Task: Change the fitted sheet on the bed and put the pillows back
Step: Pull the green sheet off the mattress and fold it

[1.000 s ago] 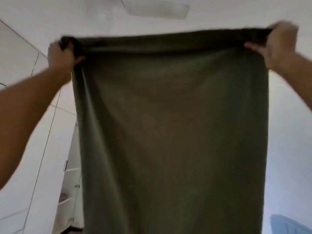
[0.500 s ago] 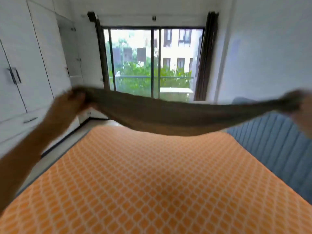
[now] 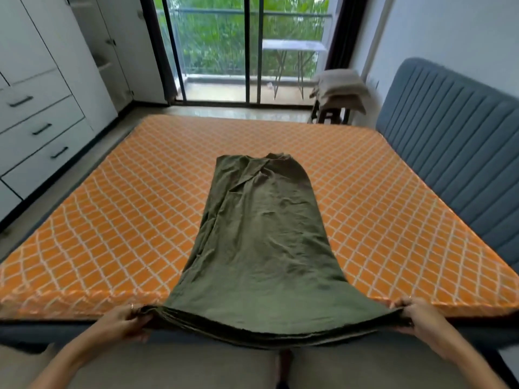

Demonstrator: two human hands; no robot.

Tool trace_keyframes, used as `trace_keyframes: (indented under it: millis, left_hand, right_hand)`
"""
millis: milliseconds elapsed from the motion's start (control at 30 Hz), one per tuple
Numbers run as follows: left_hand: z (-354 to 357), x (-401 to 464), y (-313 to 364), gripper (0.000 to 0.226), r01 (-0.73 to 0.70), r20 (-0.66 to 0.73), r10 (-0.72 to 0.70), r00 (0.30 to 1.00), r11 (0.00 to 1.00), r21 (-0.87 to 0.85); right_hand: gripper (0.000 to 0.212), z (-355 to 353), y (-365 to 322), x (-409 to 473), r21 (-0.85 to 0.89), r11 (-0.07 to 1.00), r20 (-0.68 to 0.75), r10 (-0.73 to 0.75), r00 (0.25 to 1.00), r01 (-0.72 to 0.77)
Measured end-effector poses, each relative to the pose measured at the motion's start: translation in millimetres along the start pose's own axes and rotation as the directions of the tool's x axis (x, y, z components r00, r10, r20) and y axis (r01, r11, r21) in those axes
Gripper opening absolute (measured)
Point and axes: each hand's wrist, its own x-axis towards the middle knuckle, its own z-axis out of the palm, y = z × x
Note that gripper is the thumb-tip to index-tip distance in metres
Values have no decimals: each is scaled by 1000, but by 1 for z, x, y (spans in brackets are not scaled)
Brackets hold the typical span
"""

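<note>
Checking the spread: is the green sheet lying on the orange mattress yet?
Touching. The head view shows the green sheet lying flat on the orange mattress, no gap.

1. The green sheet (image 3: 261,242) is folded into a long strip. It lies wrinkled down the middle of the bed.
2. The orange mattress (image 3: 112,220) is bare, with white criss-cross lines.

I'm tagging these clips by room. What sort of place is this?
A bedroom, most likely: a bare orange mattress against a blue padded headboard, with white wardrobes and drawers alongside.
</note>
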Motion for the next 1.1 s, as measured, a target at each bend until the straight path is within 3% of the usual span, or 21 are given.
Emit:
trace_keyframes:
  millis: [100,200,400,533,833,967,1033,1100]
  left_hand:
    - [-7,5,-4,19,72,-62,-73,995,997,-23]
    - [-19,29,13,17,28,-164,-39,986,997,-68]
    - [-58,113,83,15,-109,-338,33,941,972,-209]
    - [-94,214,140,17,-137,-418,1,908,946,-294]
    - [-188,503,254,20,-93,-546,-105,831,942,-322]
    - [-215,634,308,35,-200,-641,-77,764,916,-348]
    - [-201,686,313,41,-210,-607,-83,790,894,-396]
    - [-164,720,295,79,-102,-524,-111,844,928,-360]
  right_hand:
    - [30,-6,-14,-1,-10,1000,43,-17,999,18]
    - [27,0,-44,13,0,993,32,-117,993,117]
    - [30,15,-145,67,268,924,-27,-275,961,272]
    - [31,30,-228,148,328,887,-59,-324,944,325]
    - [26,91,-426,384,249,880,-41,-408,912,405]
    - [15,137,-514,496,328,832,-110,-436,893,447]
    - [29,167,-534,544,388,804,-37,-475,879,451]
    - [47,196,-521,574,326,830,86,-502,861,452]
